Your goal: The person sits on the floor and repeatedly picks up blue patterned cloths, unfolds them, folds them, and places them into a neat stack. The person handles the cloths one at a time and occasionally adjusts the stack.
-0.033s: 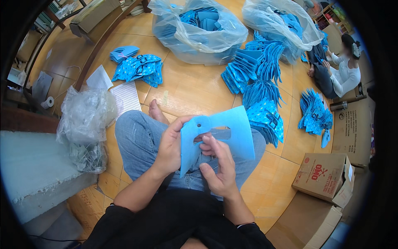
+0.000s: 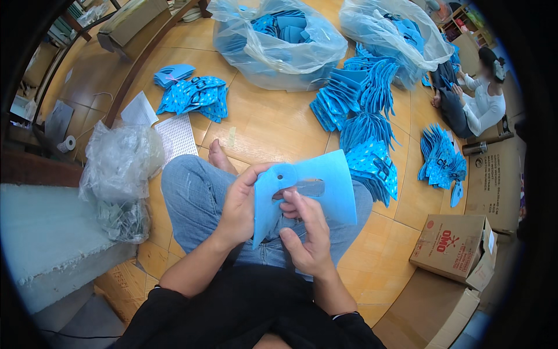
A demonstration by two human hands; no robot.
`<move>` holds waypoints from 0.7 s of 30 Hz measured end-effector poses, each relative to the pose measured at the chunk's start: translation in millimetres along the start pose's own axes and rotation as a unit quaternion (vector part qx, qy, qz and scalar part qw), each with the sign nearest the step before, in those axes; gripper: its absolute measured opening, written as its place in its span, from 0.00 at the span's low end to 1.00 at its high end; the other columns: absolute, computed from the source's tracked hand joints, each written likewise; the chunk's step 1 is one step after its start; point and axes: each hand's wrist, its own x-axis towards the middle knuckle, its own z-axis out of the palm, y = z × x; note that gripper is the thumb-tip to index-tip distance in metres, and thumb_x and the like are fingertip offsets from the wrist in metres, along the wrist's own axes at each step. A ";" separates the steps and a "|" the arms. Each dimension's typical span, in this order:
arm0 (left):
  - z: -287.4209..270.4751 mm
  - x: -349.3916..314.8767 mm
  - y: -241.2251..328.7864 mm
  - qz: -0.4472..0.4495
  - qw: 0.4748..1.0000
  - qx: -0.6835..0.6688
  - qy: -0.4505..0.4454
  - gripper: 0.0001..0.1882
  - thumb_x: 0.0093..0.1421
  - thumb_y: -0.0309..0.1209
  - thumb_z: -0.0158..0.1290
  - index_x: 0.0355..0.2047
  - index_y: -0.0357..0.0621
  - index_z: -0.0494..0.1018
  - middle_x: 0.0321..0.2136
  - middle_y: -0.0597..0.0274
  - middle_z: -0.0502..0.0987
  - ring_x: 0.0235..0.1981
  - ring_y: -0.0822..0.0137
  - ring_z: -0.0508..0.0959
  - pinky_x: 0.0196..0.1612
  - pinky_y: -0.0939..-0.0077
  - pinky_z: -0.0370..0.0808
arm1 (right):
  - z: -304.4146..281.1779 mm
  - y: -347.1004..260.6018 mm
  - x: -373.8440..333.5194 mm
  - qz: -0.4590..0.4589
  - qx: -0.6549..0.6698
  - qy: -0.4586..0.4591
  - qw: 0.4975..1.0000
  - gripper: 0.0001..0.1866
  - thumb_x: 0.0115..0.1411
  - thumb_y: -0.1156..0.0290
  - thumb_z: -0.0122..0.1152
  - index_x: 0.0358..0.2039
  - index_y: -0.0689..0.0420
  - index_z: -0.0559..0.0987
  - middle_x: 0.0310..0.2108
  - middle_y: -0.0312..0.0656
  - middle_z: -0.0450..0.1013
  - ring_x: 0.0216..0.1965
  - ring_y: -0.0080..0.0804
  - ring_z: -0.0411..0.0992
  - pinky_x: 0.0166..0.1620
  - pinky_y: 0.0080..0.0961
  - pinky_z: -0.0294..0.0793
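A folded light-blue foam piece is held above my lap, with slot-like cut-outs and a small round hole. My left hand grips its left edge, fingers mostly hidden behind the fold. In front of the cut-out is my right hand, its fingers curled toward the slot and its thumb apart from them. Those fingertips are at the foam around the slot, and I see nothing pinched between them and the thumb. My crossed legs in blue jeans lie below.
Stacks of blue foam pieces fan out ahead right; a smaller patterned pile lies ahead left. Two clear plastic bags hold more. Crumpled plastic and printed paper are left, a cardboard box right. A person sits far right.
The foam piece has shifted very slightly, its upper edge a touch lower. Both hands stay in nearly the same place.
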 end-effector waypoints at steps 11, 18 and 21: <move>7.2 2.9 7.2 -0.005 0.993 0.119 -0.010 0.16 0.69 0.31 0.42 0.53 0.34 0.66 0.42 0.58 0.75 0.43 0.75 0.75 0.47 0.80 0.73 | -2.6 5.6 4.9 0.012 -0.043 -0.011 0.999 0.31 0.56 0.77 0.62 0.60 0.63 0.65 0.49 0.53 0.66 0.46 0.40 0.70 0.47 0.31 0.73; 9.7 3.0 2.8 0.043 0.984 0.175 -0.017 0.18 0.65 0.30 0.49 0.53 0.35 0.67 0.45 0.55 0.76 0.43 0.71 0.75 0.48 0.78 0.72 | -6.6 6.7 1.9 0.019 -0.012 -0.023 0.999 0.33 0.57 0.75 0.61 0.62 0.65 0.62 0.52 0.54 0.65 0.49 0.41 0.69 0.48 0.31 0.72; 7.7 4.6 1.0 0.071 0.972 0.223 -0.027 0.19 0.62 0.29 0.53 0.52 0.36 0.69 0.47 0.54 0.76 0.44 0.70 0.76 0.49 0.76 0.72 | -9.3 8.0 0.8 0.018 -0.011 -0.029 0.999 0.34 0.57 0.72 0.61 0.62 0.66 0.61 0.52 0.55 0.64 0.50 0.42 0.68 0.50 0.31 0.70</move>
